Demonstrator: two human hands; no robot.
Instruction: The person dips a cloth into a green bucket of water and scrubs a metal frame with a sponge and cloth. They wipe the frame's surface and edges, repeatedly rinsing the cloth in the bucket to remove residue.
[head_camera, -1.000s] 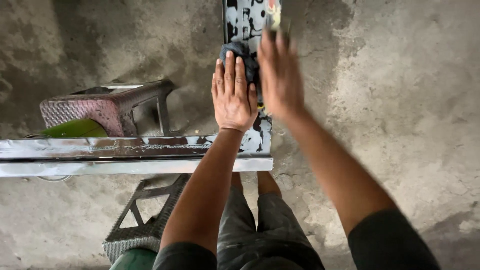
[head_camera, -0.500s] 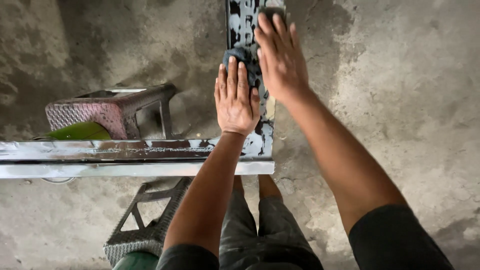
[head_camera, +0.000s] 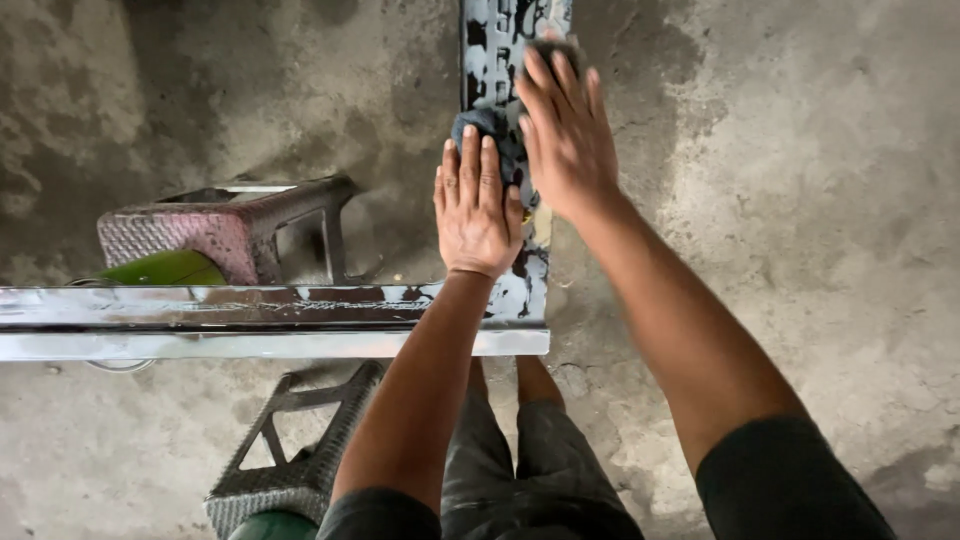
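Dark cloth (head_camera: 480, 128) is pressed flat under the left hand (head_camera: 473, 215) and right hand (head_camera: 565, 135), fingers extended and close together, on the shiny metal frame (head_camera: 500, 40). Wiping step judged in hand; the next stroke calls for sliding beyond the fingertips.

The metal frame (head_camera: 300, 318) is a polished, mirror-like section; its horizontal bar is glossy and smooth, with reflections along its length. The vertical bar (head_camera: 495, 60) carries a patchy black-and-white coating that looks blotched and uneven. A dark cloth (head_camera: 490, 130), soft and matt, lies bunched under the left hand (head_camera: 475, 210) and right hand (head_camera: 565, 135). The floor (head_camera: 800, 200) is bare concrete, grey, rough and stained. The reddish stool (head_camera: 190, 235) and the dark stool (head_camera: 285, 470) are moulded plastic with a woven-pattern texture, dull and dusty.
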